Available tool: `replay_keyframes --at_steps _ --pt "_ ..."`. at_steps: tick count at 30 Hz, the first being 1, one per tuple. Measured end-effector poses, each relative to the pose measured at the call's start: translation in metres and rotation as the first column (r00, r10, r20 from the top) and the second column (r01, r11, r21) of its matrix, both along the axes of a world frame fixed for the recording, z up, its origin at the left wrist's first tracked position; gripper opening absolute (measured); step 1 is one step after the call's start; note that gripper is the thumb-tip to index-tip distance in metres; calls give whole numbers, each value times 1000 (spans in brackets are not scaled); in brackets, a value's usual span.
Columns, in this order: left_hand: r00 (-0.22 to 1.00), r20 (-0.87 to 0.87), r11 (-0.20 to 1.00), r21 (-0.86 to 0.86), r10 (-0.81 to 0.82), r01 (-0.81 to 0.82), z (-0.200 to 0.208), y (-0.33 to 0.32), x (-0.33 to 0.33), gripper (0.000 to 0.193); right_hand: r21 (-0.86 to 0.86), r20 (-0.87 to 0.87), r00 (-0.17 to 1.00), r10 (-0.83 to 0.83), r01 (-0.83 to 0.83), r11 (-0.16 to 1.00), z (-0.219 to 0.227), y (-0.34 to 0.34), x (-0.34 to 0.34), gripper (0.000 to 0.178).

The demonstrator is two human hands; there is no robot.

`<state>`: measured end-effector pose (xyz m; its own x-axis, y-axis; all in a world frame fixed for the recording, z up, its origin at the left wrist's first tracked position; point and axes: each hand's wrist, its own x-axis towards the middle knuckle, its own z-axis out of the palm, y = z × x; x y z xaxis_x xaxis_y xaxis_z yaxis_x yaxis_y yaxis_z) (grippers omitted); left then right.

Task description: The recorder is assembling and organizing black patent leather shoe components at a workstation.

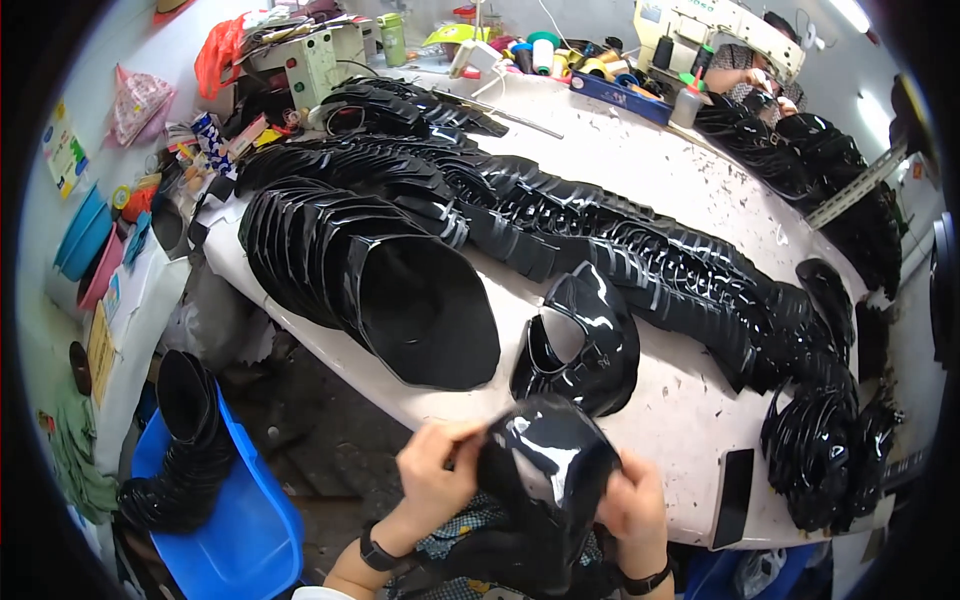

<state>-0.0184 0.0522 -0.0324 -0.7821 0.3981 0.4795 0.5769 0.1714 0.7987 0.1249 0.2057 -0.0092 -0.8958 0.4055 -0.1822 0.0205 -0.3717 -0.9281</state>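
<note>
Between my two hands, above my lap at the table's near edge, is a glossy black shoe upper (pixel 548 435), curved into a hood-like shape. My left hand (pixel 438 472) pinches its left edge between thumb and fingers. On its right edge my right hand (pixel 636 497) is closed, slightly blurred. The lower part of the upper hangs dark over my lap. Just beyond it, another glossy black upper (pixel 605 335) with a rounded opening lies on the white table (pixel 660 450). To its left leans a nested stack of large black pieces (pixel 425 310).
Overlapping black shoe parts (pixel 640 245) run in long rows across the table. Bundled black pieces (pixel 810 450) and a flat black strip (pixel 735 495) lie at the right. A blue tub (pixel 255 510) holds more pieces at lower left. A co-worker sits behind a sewing machine (pixel 720 35).
</note>
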Motion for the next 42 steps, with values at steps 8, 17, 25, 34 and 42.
replay_keyframes --at_steps 8,17,25,34,42 --pt "923 -80 925 87 377 -371 23 0 -55 18 871 -326 933 -151 359 336 13 -28 -117 35" --pt "719 -442 831 130 537 -541 8 -7 -101 18 525 -278 936 -215 336 782 -21 -35 -248 11" --pt "627 -605 817 70 491 -572 -24 -12 -141 27 933 -282 940 -192 316 175 -24 -24 -258 39" --pt "851 -442 955 45 283 -294 -8 -34 -144 36 914 -261 961 -90 276 298 -23 -16 -279 59" --pt "764 625 617 541 160 -572 -28 -146 -278 54 918 -162 974 -160 208 337 -10 -21 -279 43"
